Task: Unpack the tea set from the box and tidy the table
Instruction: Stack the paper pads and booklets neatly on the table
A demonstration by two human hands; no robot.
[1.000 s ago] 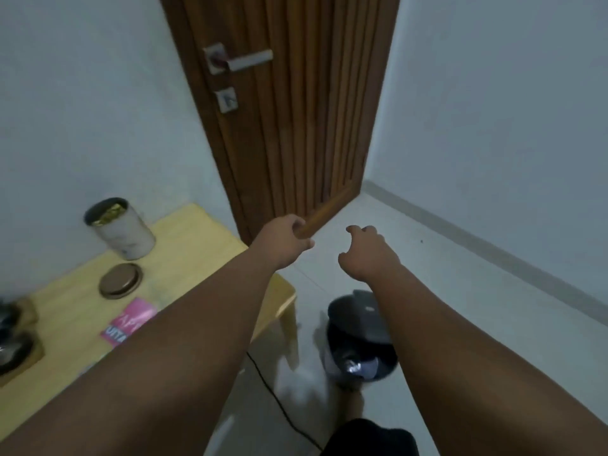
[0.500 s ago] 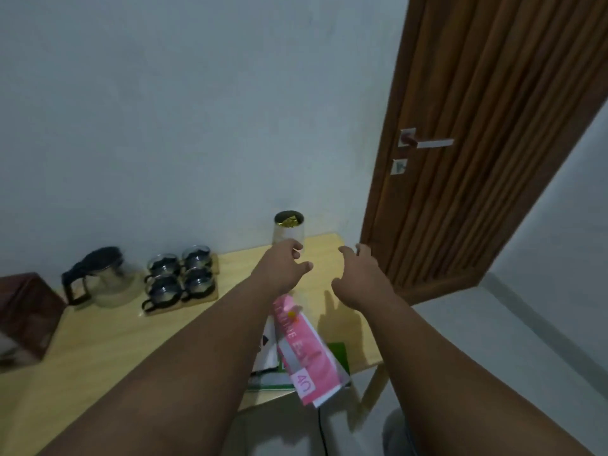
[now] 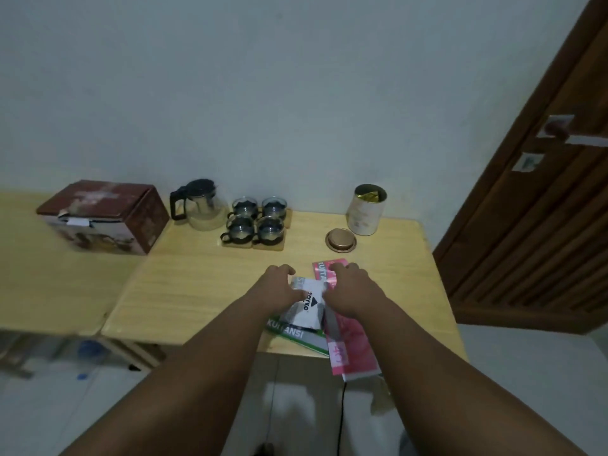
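The tea set stands at the back of the wooden table [image 3: 204,291]: a glass teapot [image 3: 200,205] with a black lid and handle, and several glass cups [image 3: 256,222] on wooden coasters. The brown tea set box [image 3: 98,215] lies closed on the left. Near the front edge lie a white packet [image 3: 307,307], a green booklet [image 3: 296,334] under it and a pink booklet [image 3: 348,343] overhanging the edge. My left hand [image 3: 279,287] touches the packet's left side, fingers apart. My right hand [image 3: 352,291] rests on the pink booklet, fingers loosely curled, gripping nothing I can see.
A white tin [image 3: 367,209] stands open at the back right, its copper lid [image 3: 341,240] lying beside it. A brown door [image 3: 543,225] is on the right. A black cable [image 3: 340,416] hangs below the table's front edge over the tiled floor.
My view swung left from the door and the floor bin back to the table. Both hands came down from mid-air onto the packet and booklets.
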